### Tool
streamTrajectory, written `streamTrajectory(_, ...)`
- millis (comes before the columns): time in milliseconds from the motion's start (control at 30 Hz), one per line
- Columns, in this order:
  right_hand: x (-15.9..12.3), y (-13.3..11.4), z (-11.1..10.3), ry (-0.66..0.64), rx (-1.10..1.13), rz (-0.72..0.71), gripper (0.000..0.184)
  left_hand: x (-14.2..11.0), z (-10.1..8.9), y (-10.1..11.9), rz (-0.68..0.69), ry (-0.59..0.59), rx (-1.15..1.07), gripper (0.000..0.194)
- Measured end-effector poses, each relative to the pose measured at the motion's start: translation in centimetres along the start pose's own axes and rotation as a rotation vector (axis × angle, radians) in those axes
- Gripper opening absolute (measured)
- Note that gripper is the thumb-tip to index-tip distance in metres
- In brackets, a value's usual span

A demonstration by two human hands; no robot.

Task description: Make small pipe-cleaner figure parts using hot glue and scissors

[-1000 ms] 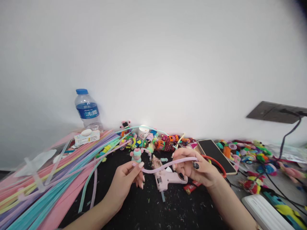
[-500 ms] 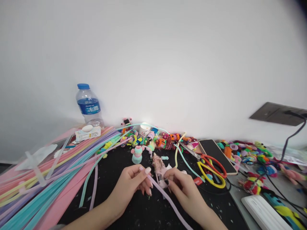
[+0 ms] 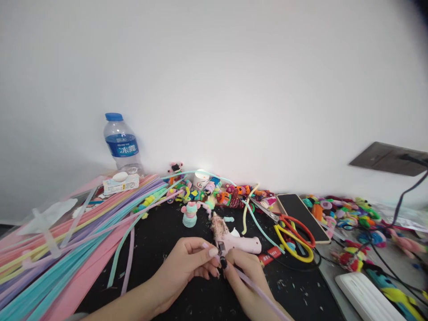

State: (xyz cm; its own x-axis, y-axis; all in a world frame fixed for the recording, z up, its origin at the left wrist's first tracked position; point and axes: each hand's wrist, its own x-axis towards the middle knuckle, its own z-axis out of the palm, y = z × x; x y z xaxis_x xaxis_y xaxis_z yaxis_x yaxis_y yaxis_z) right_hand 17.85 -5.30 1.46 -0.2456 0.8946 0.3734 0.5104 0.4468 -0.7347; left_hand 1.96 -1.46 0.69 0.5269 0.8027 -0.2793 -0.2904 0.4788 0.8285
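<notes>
My left hand (image 3: 192,262) pinches the end of a light purple pipe cleaner (image 3: 259,292) between thumb and fingers. Close beside it, my right hand (image 3: 242,272) is closed on the same pipe cleaner, whose tail runs down to the right past this hand. Just beyond my hands lies a pale pink hot glue gun (image 3: 242,243) on its side, its nozzle end stained brown. A small pink and mint pipe-cleaner figure (image 3: 190,215) stands to its left, and a short mint piece (image 3: 228,219) lies by the nozzle.
Bundled pipe cleaners (image 3: 83,240) cover the left side. A water bottle (image 3: 122,145) stands against the wall. Scissors (image 3: 296,234) and a phone (image 3: 297,214) lie to the right. Finished figures (image 3: 230,196) line the back, and a white power strip (image 3: 368,296) is at right front.
My right hand has come left and closer to my left hand, and now grips the light purple pipe cleaner. The glue gun's handle has come into view.
</notes>
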Motion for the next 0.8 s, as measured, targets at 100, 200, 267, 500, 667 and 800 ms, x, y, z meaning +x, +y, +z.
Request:
streamTrajectory(100,0.0,0.4,0.1,-0.019,0.01,0.007,0.027,-0.1,0.2,0.1,-0.019,0.006,-0.043,0.024)
streamTrajectory(200,-0.3,0.6,0.2,-0.042,-0.002,0.002,0.026,-0.1,0.1,-0.1,0.001,0.009,-0.015,0.026)
streamTrajectory(267,-0.5,0.6,0.0,-0.025,-0.018,-0.007,0.026,0.0,-0.1,-0.1,0.042,0.026,0.048,0.028)
streamTrajectory(500,-0.8,1.7,-1.7,0.256,-0.092,0.156,0.029,0.2,-0.8,0.6,0.282,0.172,0.577,0.019)
streamTrajectory(667,0.5,2.5,-4.2,0.4,-0.083,0.087,0.026,0.0,-0.7,0.6,0.351,0.117,0.814,0.014)
streamTrajectory(800,2.6,2.6,-6.2,0.403,-0.122,0.115,0.027,0.1,-0.8,0.6,0.342,0.108,0.799,0.018)
